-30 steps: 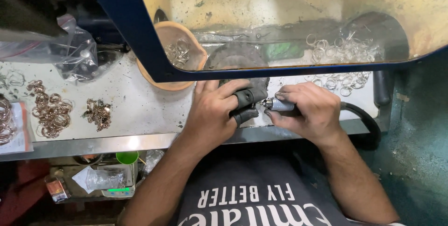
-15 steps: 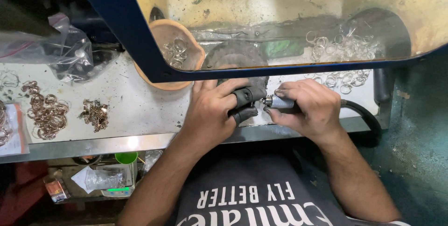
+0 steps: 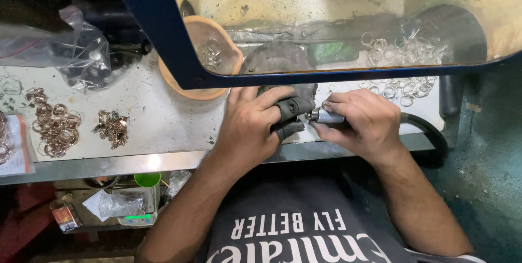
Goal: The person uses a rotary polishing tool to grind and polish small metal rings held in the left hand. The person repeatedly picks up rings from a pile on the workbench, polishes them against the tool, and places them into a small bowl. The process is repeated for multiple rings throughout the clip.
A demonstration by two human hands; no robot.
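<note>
My left hand (image 3: 253, 130), its finger and thumb capped in dark guards, pinches a small workpiece I can't make out at the near bench edge. My right hand (image 3: 361, 124) is clenched around the rotary handpiece (image 3: 325, 116), tip against those fingertips. I judge it's mid-polish; next calls for turning the piece steadily. Finished rings (image 3: 399, 86) lie far right, clay bowl (image 3: 201, 59) far left.

the person wears a dark grey short-sleeved t-shirt (image 3: 304, 225) with large white block lettering across the chest. both forearms are bare. the left hand (image 3: 250, 127) has dark, grimy finger covers (image 3: 291, 112) on its thumb and forefinger; the right hand (image 3: 364, 121) is bare, its fingertips darkened with dust.
</note>
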